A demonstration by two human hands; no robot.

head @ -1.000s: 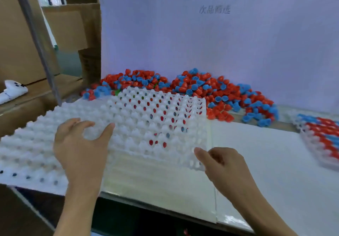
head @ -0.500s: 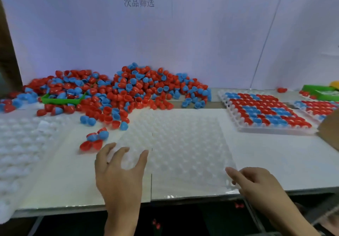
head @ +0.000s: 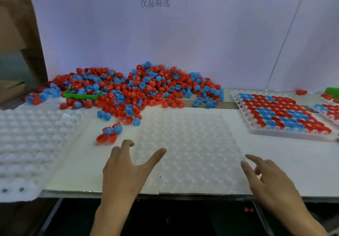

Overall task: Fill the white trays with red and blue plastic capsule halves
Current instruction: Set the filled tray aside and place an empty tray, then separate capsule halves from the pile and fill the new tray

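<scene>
Worktop (head: 275,162): white, carries everything. Empty tray (head: 192,153): white, dimpled, unfilled, lying between the two sets of fingers, likely squared up for loading. Filled tray (head: 282,114): beyond the right fingers, packed red and blue. Capsule pile (head: 143,89): loose halves, beyond the left fingers. Left hand (head: 126,169): fingers spread, resting on the empty tray's edge. Right hand (head: 271,182): fingers relaxed, gripping nothing.

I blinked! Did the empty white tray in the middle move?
Yes. The empty tray came down: before, it was tilted up, hiding part of the capsule pile; now it lies flat on the table in front of the pile.
</scene>
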